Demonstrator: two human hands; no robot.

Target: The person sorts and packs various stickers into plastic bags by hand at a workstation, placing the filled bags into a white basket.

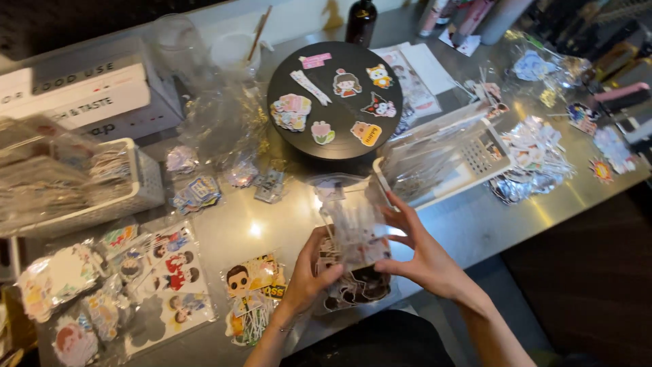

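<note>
Both my hands hold one small clear plastic bag of stickers (354, 231) above the near edge of a shiny metal table (468, 228). My left hand (309, 272) pinches its lower left side. My right hand (418, 248) grips its right side, fingers spread. Under the bag lies another clear packet of dark stickers (356, 289). Straight beyond, a round black board (333, 129) carries several cartoon stickers.
White baskets stand at the left (115, 200) and the right (468, 163), both stuffed with clear bags. Sticker packets (170, 272) cover the near left, loose stickers (536, 160) the right. White boxes (81, 95), a cup with sticks (234, 54) and a brown bottle (360, 24) line the back.
</note>
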